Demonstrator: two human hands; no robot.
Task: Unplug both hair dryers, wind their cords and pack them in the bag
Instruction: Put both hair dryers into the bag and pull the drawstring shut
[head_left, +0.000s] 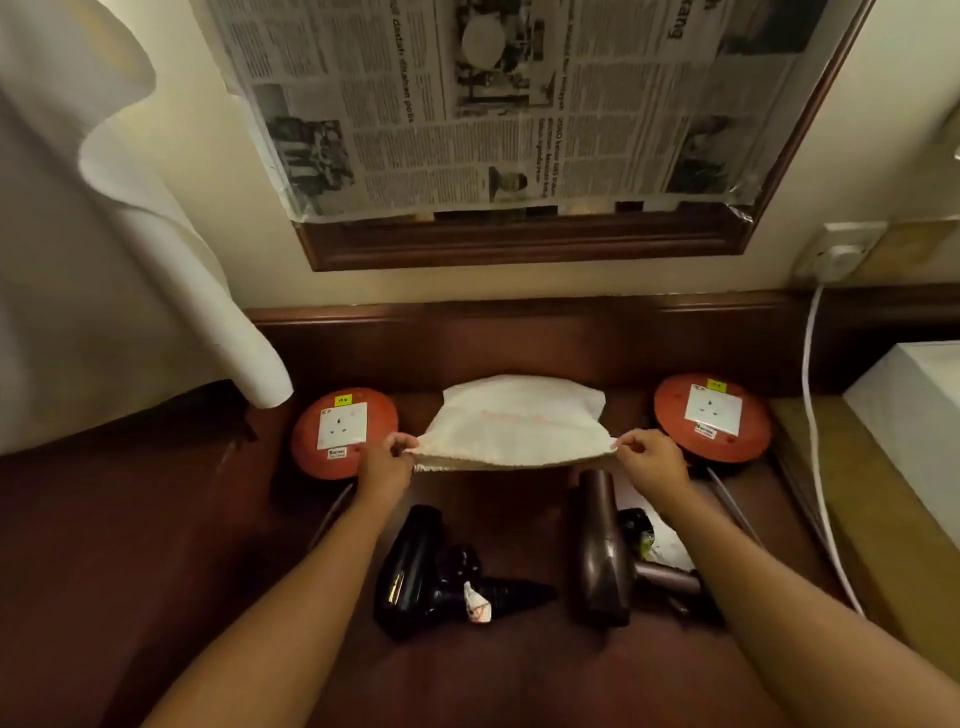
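Left hand (390, 457): pinches the left corner of the bag's (514, 423) near edge, fingers curled tight on the cloth.
Right hand (647, 457): pinches the right corner of that edge, so the mouth is stretched flat and wide between the two.
Bag: white cloth, centre of the frame, lying on the dark wood desk (130, 545) between two red socket discs, left (343, 434) and right (712, 418).
Black dryer (415, 571): lower centre, on the desk just below the bag, cord seemingly bundled by the handle; hard to make out.
Brown dryer (602, 551): just right of it, nozzle pointing up toward the right hand; its cord is mostly hidden by the right arm.
Stage: I judge both unplugged, neither packed.
Risk, mouth: pulled taut like this it stays a slit; a dryer pushed at it would likely snag on the hem.
Risk, hands: both are busy with cloth, so letting go to lift a dryer may let the mouth fall shut.
Risk, cords: a loose bundle could unwind and catch on the way in.
Risk, room: two dryers may crowd the bag.
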